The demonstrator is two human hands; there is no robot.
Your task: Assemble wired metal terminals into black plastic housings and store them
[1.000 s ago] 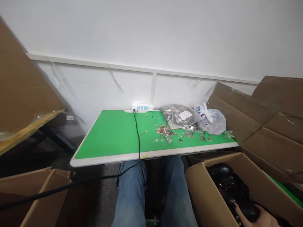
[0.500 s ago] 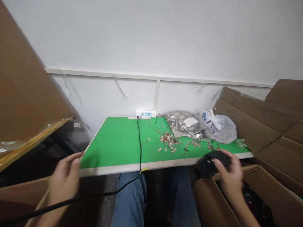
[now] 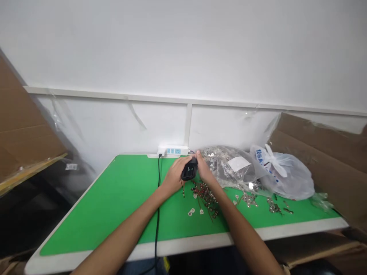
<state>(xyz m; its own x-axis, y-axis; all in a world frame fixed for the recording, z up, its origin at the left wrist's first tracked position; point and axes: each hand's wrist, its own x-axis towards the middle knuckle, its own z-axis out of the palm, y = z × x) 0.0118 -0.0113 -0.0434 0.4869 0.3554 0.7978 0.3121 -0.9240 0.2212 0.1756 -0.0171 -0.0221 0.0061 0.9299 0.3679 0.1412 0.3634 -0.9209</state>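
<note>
From my end, both arms are in view, bare, entering low and converging ahead of me near center. My left forearm [image 3: 123,236] slants up and rightward; my right forearm [image 3: 243,233] slants up and leftward, a bit steeper. Left wrist [image 3: 164,191] roughly in line with its forearm, same for the right wrist [image 3: 212,184]. Left hand [image 3: 174,176]: back of hand up, fingers together, reaching inward. Right hand [image 3: 203,167]: mostly edge-on, tip pointing up and away. I've got the two facing each other, gripping from opposite sides. Fingertips close at the top; can't tell if touching. Finger detail blurry.
</note>
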